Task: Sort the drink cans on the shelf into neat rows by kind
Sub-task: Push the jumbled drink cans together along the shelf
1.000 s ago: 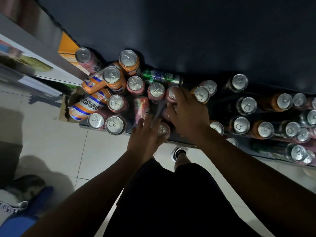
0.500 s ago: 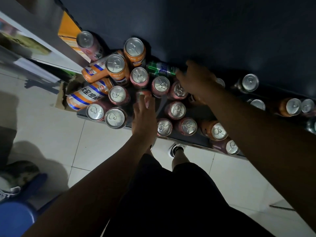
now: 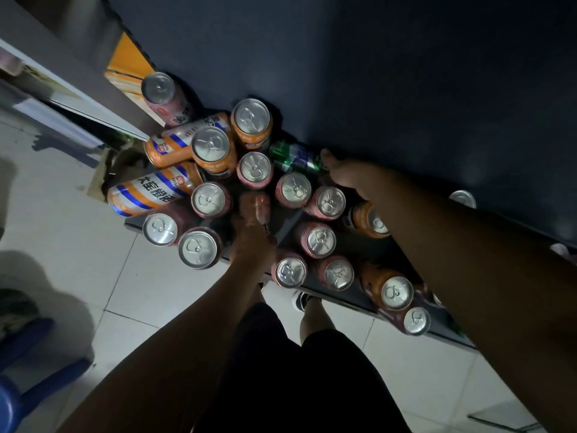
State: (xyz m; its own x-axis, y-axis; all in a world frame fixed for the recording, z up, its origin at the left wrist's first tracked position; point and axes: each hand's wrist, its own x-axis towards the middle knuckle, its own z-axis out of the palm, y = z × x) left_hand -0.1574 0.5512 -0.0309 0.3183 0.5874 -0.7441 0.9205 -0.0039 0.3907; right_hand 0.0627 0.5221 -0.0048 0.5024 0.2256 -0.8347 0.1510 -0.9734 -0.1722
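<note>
A dark shelf (image 3: pixel 288 218) holds a jumble of cans. Several pink cans stand upright, such as one (image 3: pixel 295 189) mid-shelf and one (image 3: pixel 320 240) nearer me. Orange cans stand at the back (image 3: pixel 251 117) and front right (image 3: pixel 396 292); two striped orange cans (image 3: pixel 150 192) lie on their sides at the left. My left hand (image 3: pixel 253 239) grips a pink can (image 3: pixel 259 203) lying on its side. At the back wall, my right hand (image 3: pixel 343 173) holds the right end of a lying green can (image 3: pixel 293 157).
A dark wall backs the shelf. An orange box (image 3: pixel 128 67) and a lone pink can (image 3: pixel 159 89) sit at the far left. Below are a tiled floor, a cardboard piece (image 3: pixel 115 170), a blue stool (image 3: pixel 18 392) and my shoe (image 3: pixel 299 301).
My right hand left the pink cans and reached back to the green can's end. My left hand slid forward onto the lying pink can. The view shifted to the right.
</note>
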